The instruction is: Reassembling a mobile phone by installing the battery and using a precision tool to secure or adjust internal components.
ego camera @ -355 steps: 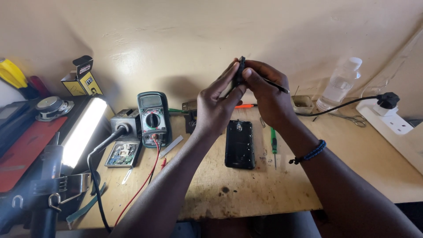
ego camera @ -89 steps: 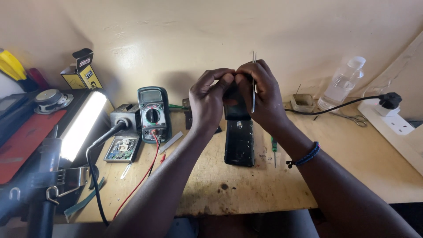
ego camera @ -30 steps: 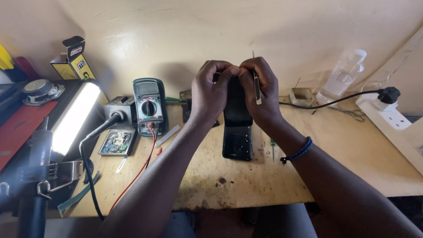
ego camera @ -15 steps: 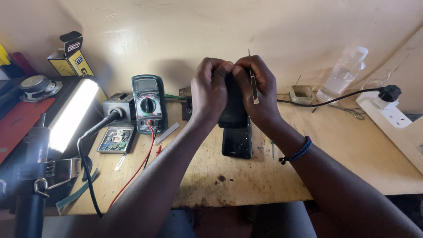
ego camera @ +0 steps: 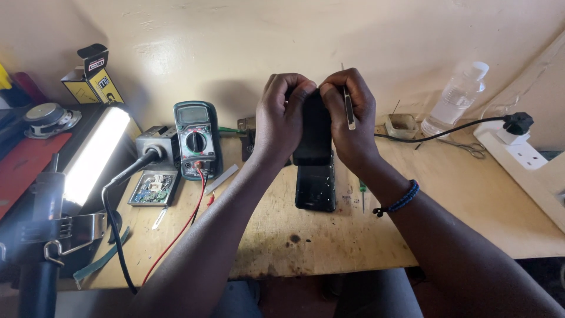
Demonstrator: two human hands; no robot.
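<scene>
hands: two (ego camera: 282, 115) (ego camera: 348, 115)
dark phones: two (ego camera: 313, 132) (ego camera: 316, 187)
multimeter: one (ego camera: 195, 140)
plastic bottle: one (ego camera: 456, 97)
scissors: one (ego camera: 465, 147)

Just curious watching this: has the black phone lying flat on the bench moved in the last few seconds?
No. The black phone lies beside the green screwdriver, right of the multimeter, as before.

Plain cream wall (ego camera: 235, 35) behind, unevenly lit, shadowed at centre. Worn wooden bench (ego camera: 329, 235) with dark stains near front edge. Lit strip lamp (ego camera: 94, 154) at left, glaring white. Pale board (ego camera: 538, 88) leans at right. White socket strip (ego camera: 518, 154) beside it.
</scene>
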